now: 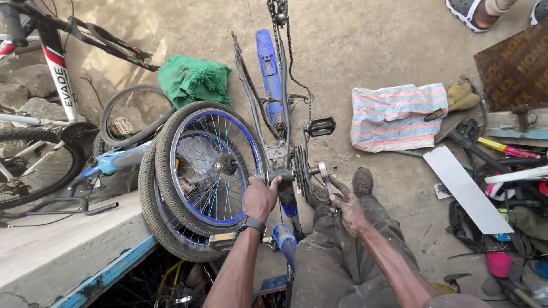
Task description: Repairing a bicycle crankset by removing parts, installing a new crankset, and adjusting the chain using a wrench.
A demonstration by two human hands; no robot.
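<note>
Two hands: left (260,199) closed around one blue bicycle frame (273,85), right (348,211) gripping one wrench (325,178) beside two stacked wheels (200,171).

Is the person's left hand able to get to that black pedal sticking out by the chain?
Probably yes. The left hand grips the frame just below the black pedal, and nothing blocks the open space between them.

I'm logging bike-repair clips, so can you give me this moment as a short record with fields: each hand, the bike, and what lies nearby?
left hand: grips the bottom bracket area of the blue bike frame
right hand: holds a wrench at the crank axle
wheel: blue rim, leaning beside the frame
nearby: green cloth, striped sack
</note>
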